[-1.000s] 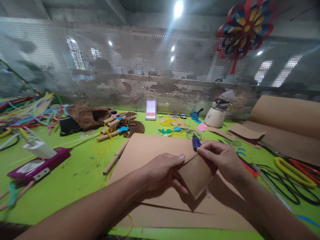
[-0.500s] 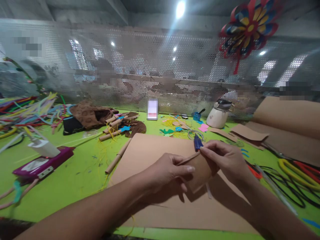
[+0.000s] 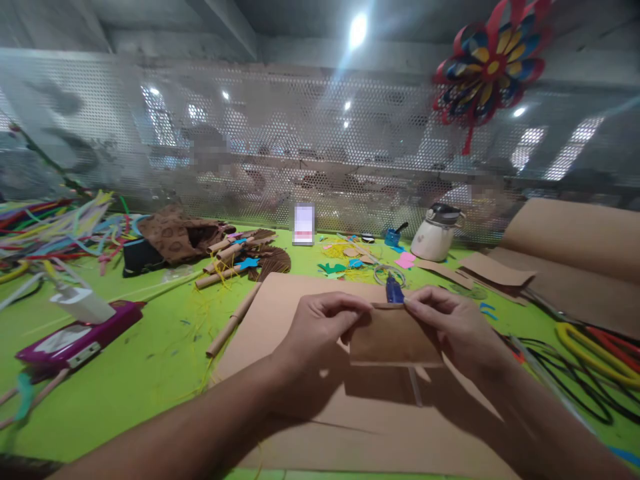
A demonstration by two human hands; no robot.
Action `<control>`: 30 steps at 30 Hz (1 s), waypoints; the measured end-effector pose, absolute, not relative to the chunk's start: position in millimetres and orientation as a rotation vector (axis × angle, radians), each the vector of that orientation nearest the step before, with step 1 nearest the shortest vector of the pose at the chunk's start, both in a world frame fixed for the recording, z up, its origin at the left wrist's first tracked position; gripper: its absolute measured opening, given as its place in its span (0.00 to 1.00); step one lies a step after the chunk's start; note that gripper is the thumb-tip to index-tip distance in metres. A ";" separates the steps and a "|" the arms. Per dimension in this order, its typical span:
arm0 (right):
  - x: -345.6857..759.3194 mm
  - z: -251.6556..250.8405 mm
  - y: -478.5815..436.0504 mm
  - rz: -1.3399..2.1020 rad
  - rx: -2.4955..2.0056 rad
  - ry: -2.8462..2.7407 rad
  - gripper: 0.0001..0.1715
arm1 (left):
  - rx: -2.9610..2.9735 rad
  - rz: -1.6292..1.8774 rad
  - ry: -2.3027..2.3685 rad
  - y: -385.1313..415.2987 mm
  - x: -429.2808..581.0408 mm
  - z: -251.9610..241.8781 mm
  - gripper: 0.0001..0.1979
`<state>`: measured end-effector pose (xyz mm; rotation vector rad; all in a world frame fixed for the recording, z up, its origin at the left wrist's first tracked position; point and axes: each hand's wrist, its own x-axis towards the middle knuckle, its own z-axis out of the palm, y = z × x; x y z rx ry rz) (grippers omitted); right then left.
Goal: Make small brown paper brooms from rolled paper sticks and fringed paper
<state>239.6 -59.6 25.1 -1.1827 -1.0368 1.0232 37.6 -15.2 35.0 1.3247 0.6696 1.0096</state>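
Between both hands I hold a small piece of brown kraft paper (image 3: 395, 340) by its upper edge, which looks folded over. My left hand (image 3: 325, 327) pinches the upper left corner between thumb and fingers. At the upper right corner, my right hand (image 3: 450, 320) grips it the same way. The piece hangs above a large brown paper sheet (image 3: 280, 300) and throws a shadow on it. Just behind the upper edge lies a dark blue glue bottle or tool (image 3: 394, 291), its lower part hidden. A thin whitish strip (image 3: 415, 387) shows below the piece.
A purple power strip (image 3: 80, 340) with a white plug lies left. Rolled paper tubes (image 3: 233, 323), paper scraps (image 3: 333, 269) and a phone (image 3: 303, 225) stand or lie behind. A white kettle (image 3: 434, 233) is back right; yellow-handled scissors (image 3: 590, 353) and black cords lie right.
The small paper piece has turned from tilted to nearly level, facing me. My left hand has shifted up from its lower left side to pinch its upper left corner. My right hand keeps its hold.
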 end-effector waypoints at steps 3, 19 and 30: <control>238.6 30.2 -60.9 1.000 -1.184 -1.037 0.19 | 1.425 0.966 0.667 -14.0 34.5 36.5 0.03; 247.9 25.0 -56.1 0.753 -1.259 -1.288 0.15 | 1.649 0.880 0.746 -9.8 37.6 37.0 0.09; 251.7 26.3 -55.2 0.787 -1.294 -1.383 0.15 | 1.915 0.917 0.742 -18.3 35.8 36.6 0.11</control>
